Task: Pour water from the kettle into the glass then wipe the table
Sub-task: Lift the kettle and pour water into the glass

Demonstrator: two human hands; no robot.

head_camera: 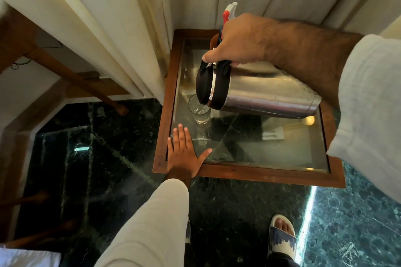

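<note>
A steel kettle (pixel 264 95) with a black lid is tipped far over to the left above the table. My right hand (pixel 236 41) grips its handle from above. Its black spout end hangs over the rim of a clear glass (pixel 198 112) that stands near the table's left side with some water in it. My left hand (pixel 184 151) lies flat, fingers spread, on the near left corner of the table (pixel 260 174), a glass top in a wooden frame. The hand holds nothing and sits just in front of the glass.
A spray bottle (pixel 229 12) with a red and white head stands at the table's back, partly behind my right hand. Cream curtains (pixel 130 28) hang behind and to the left. Dark green marble floor lies below, with my sandalled foot (pixel 282 236) near the bottom. Wooden furniture legs (pixel 71 76) stand at left.
</note>
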